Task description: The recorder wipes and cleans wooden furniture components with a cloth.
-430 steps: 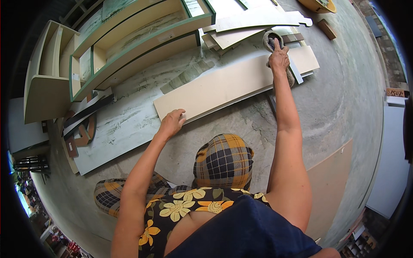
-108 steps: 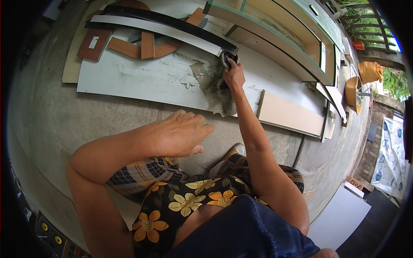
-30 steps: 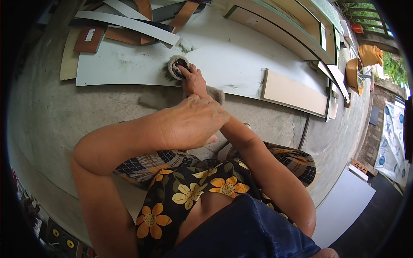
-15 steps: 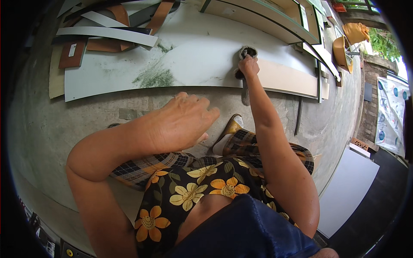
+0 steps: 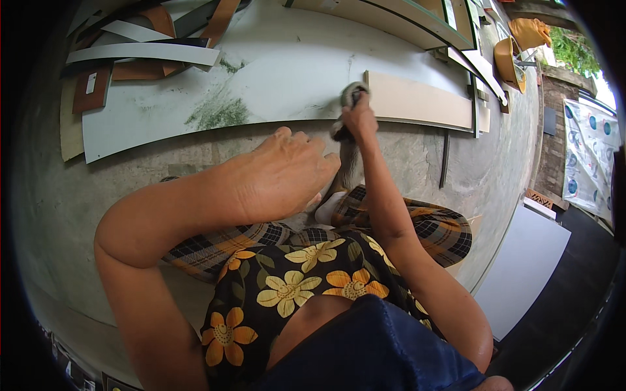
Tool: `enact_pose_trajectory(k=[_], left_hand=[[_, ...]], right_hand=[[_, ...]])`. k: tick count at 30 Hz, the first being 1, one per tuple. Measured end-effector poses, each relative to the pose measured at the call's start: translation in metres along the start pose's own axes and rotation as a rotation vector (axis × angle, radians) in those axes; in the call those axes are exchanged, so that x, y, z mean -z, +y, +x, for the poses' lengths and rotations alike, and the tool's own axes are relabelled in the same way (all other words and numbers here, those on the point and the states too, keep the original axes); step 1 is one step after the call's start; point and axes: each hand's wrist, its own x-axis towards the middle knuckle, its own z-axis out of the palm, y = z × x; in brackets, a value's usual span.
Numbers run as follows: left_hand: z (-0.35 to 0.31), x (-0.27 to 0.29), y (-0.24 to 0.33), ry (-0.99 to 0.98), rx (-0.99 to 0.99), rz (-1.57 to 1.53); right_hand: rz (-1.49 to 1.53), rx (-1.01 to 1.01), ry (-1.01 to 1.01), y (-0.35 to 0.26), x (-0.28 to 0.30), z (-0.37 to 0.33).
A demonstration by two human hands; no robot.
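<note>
My right hand is closed around a grey, dark-stained rag, bunched at the near edge of a long white panel. The rag's lower part seems to hang toward my shoe, but it is blurred there. Greenish-black smudges mark the panel to the left of the rag. A beige board lies on the panel just right of my right hand. My left hand hangs in front of my knee, back up, fingers loosely bent, touching nothing I can see; its palm and fingertips are hidden.
Loose white, black and brown strips are heaped on the panel's left end. A shelf-like frame stands along its far side. To the right are a yellow hard hat and a white board. Concrete floor lies under my feet.
My right hand has drawn the rag nearer to me and slightly left, over the panel's near edge. The left hand stays in nearly the same place. The whole view has shifted a little.
</note>
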Motion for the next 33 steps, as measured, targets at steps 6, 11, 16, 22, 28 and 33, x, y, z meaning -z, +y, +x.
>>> enact_pose_trajectory(k=[6, 11, 16, 22, 28, 33], left_hand=[[-0.003, 0.008, 0.004, -0.022, 0.029, -0.008], [-0.003, 0.002, 0.001, 0.003, 0.067, 0.011], [-0.005, 0.002, 0.001, 0.028, 0.052, 0.001], [-0.003, 0.004, 0.003, 0.016, 0.024, -0.013], [-0.004, 0.006, 0.003, 0.011, 0.032, -0.032], [0.001, 0.012, 0.002, -0.001, 0.034, -0.028]], right_hand=[[-0.002, -0.041, 0.163, 0.042, -0.067, -0.002], [0.204, 0.310, -0.020, -0.034, -0.069, -0.046], [0.181, 0.114, 0.109, -0.005, -0.029, 0.000], [0.454, -0.338, 0.243, 0.093, -0.071, -0.010], [0.739, -0.388, 0.623, 0.066, -0.045, -0.008], [0.307, -0.010, 0.560, 0.018, -0.011, 0.033]])
